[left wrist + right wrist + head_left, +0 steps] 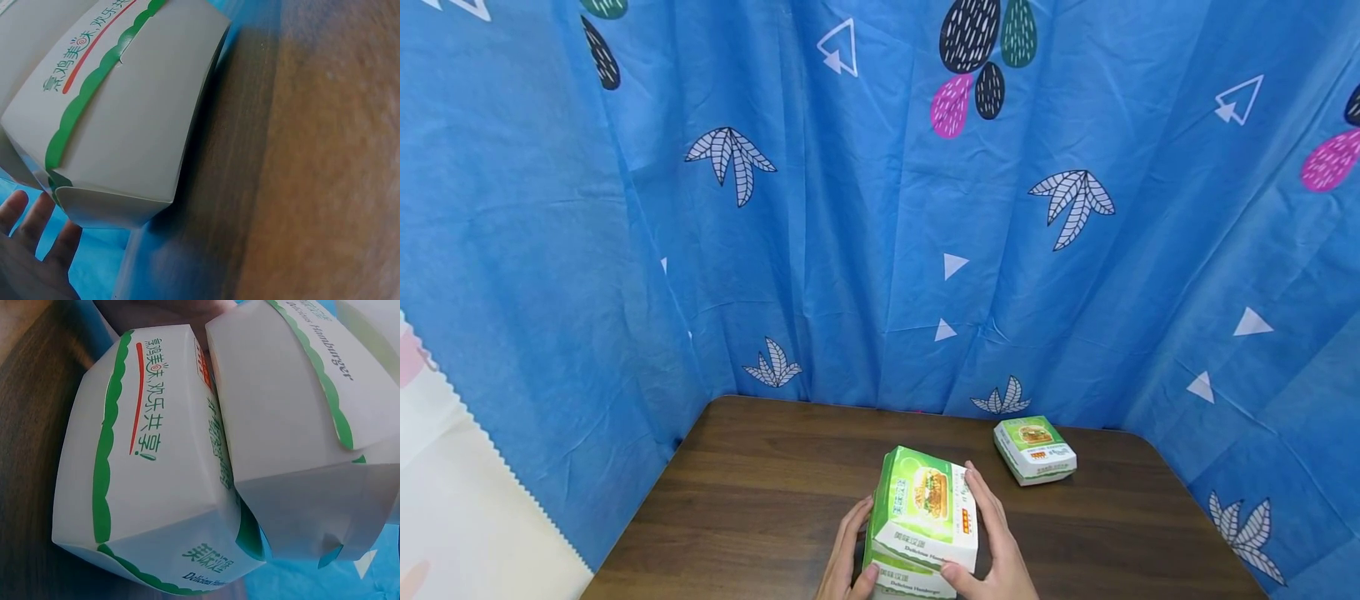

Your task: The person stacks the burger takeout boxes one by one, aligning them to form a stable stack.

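Note:
Two green-and-white hamburger boxes form a stack near the table's front. The upper hamburger box point(917, 508) has a burger picture on its lid and sits tilted and slightly skewed over the lower hamburger box point(917, 582). My right hand point(1002, 550) holds the upper box, thumb at its front lower corner, fingers along the right side. On the left, my left hand point(842, 557) has its thumb at the lower box's front corner and fingers along the side. The right wrist view shows a narrow gap between the upper point(300, 406) and lower point(169, 425) boxes.
A third hamburger box point(1036, 454) lies farther back on the right of the brown wooden table point(760, 475). A blue patterned curtain point(850, 208) hangs behind the table and along both sides. White cloth point(460, 492) shows at the far left.

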Tool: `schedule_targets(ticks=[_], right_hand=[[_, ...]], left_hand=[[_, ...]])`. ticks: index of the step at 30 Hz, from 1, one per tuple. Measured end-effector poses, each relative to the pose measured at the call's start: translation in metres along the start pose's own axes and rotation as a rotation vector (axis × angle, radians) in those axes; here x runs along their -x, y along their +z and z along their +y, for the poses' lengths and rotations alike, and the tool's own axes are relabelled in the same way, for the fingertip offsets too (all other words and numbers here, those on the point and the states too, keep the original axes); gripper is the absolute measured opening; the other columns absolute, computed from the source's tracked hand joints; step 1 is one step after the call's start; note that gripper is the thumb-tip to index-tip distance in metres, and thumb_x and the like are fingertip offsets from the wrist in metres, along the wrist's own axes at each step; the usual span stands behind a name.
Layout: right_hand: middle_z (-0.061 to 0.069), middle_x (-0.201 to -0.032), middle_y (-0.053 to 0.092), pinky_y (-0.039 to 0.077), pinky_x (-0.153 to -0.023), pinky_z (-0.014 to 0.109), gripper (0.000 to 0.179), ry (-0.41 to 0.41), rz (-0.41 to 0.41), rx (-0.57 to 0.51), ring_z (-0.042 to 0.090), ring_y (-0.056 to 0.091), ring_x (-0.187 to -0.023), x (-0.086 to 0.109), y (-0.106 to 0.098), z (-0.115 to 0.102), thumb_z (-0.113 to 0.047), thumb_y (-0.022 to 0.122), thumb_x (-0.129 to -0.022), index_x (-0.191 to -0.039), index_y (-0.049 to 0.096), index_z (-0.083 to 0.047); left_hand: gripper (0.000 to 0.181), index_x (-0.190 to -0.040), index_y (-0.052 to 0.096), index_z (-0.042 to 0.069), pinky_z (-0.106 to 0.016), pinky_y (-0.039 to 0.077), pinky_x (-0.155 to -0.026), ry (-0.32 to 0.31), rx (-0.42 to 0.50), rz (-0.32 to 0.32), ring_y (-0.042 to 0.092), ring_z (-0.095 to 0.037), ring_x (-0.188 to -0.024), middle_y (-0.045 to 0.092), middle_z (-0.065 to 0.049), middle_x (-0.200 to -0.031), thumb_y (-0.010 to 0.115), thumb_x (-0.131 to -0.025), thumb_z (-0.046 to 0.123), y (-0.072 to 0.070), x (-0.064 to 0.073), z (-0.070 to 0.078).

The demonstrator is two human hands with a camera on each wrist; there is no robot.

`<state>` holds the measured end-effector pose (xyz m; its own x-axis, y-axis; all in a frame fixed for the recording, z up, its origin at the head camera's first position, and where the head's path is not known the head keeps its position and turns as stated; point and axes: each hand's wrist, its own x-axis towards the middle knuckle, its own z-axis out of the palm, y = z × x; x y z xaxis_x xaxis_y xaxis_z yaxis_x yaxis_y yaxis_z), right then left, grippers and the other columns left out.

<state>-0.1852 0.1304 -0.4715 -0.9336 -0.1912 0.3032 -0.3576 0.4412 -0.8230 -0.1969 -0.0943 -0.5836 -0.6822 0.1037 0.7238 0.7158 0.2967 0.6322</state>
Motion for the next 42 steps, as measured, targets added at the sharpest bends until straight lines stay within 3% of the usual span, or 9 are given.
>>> schedule_targets(ticks=[9,16,22,26,32,34,39,40,42], right_hand=[[-0.008,-0.161,0.015,0.037,-0.098,0.057,0.097,-0.061,-0.018,0.070,-0.006,0.019,-0.137,-0.002,0.000,0.000,-0.025,0.075,-0.078,-0.155,0.015,-0.030],[-0.008,-0.161,0.015,0.040,-0.101,0.044,0.102,-0.045,-0.015,0.102,-0.007,0.020,-0.138,-0.002,0.001,0.002,-0.028,0.077,-0.075,-0.154,0.012,-0.033],[-0.007,-0.161,0.012,0.033,-0.101,0.059,0.097,-0.035,-0.046,0.005,-0.010,0.018,-0.136,-0.001,0.000,0.003,-0.023,0.071,-0.081,-0.155,0.009,-0.032],[-0.010,-0.161,0.010,0.029,-0.101,0.066,0.091,-0.015,-0.067,-0.023,-0.008,0.016,-0.136,0.000,-0.002,0.006,-0.023,0.065,-0.086,-0.155,0.007,-0.033],[-0.001,-0.162,0.013,0.038,-0.105,0.039,0.077,-0.053,-0.068,-0.019,0.000,0.029,-0.136,0.001,-0.007,0.011,-0.022,0.052,-0.093,-0.156,0.008,-0.029],[0.005,-0.161,0.015,0.040,-0.103,0.041,0.072,-0.055,-0.058,-0.025,0.014,0.034,-0.136,0.001,-0.008,0.011,-0.023,0.048,-0.096,-0.156,0.009,-0.028],[0.004,-0.160,0.018,0.034,-0.096,0.068,0.064,0.022,-0.007,-0.082,0.039,0.037,-0.130,-0.001,-0.010,0.014,-0.026,0.044,-0.099,-0.154,0.013,-0.035],[0.004,-0.160,0.018,0.034,-0.095,0.068,0.064,0.014,0.003,-0.083,0.040,0.037,-0.130,-0.001,-0.011,0.016,-0.023,0.044,-0.099,-0.154,0.013,-0.034],[0.005,-0.161,0.017,0.037,-0.096,0.063,0.066,-0.026,0.010,-0.053,0.040,0.038,-0.130,-0.002,-0.013,0.021,-0.016,0.043,-0.099,-0.155,0.011,-0.030]], left_hand=[[0.067,-0.150,0.029,0.009,-0.031,0.048,-0.088,-0.079,0.020,-0.030,0.046,-0.012,-0.127,0.034,-0.009,-0.150,0.047,-0.086,0.007,-0.001,0.001,0.004],[0.067,-0.150,0.030,0.006,-0.030,0.048,-0.089,-0.047,0.016,-0.025,0.046,-0.012,-0.125,0.034,-0.013,-0.149,0.047,-0.085,0.006,-0.001,0.000,0.003],[0.067,-0.150,0.029,0.006,-0.029,0.048,-0.087,-0.058,0.034,-0.025,0.047,-0.011,-0.123,0.033,-0.012,-0.149,0.047,-0.085,0.007,-0.002,0.000,0.002],[0.069,-0.148,0.029,0.001,-0.029,0.048,-0.087,0.001,0.027,-0.002,0.046,-0.011,-0.123,0.034,-0.015,-0.148,0.047,-0.082,0.006,-0.001,-0.001,-0.001],[0.070,-0.147,0.029,-0.004,-0.030,0.048,-0.086,0.060,0.030,0.021,0.045,-0.014,-0.125,0.036,-0.017,-0.147,0.047,-0.080,0.005,-0.002,-0.003,-0.005],[0.069,-0.149,0.027,0.000,-0.030,0.047,-0.086,-0.004,0.048,-0.003,0.045,-0.013,-0.124,0.035,-0.014,-0.148,0.046,-0.083,0.006,-0.004,-0.003,-0.002],[0.066,-0.154,0.019,0.019,-0.034,0.041,-0.095,-0.323,0.149,-0.092,0.039,-0.013,-0.128,0.029,-0.002,-0.153,0.043,-0.093,0.013,-0.012,-0.002,0.016],[0.064,-0.154,0.017,0.024,-0.036,0.038,-0.097,-0.397,0.169,-0.104,0.037,-0.012,-0.130,0.027,0.001,-0.154,0.042,-0.096,0.016,-0.013,-0.002,0.020],[0.063,-0.154,0.016,0.027,-0.043,0.036,-0.101,-0.452,0.176,-0.109,0.035,-0.016,-0.132,0.026,0.000,-0.155,0.041,-0.097,0.017,-0.015,-0.003,0.024]])
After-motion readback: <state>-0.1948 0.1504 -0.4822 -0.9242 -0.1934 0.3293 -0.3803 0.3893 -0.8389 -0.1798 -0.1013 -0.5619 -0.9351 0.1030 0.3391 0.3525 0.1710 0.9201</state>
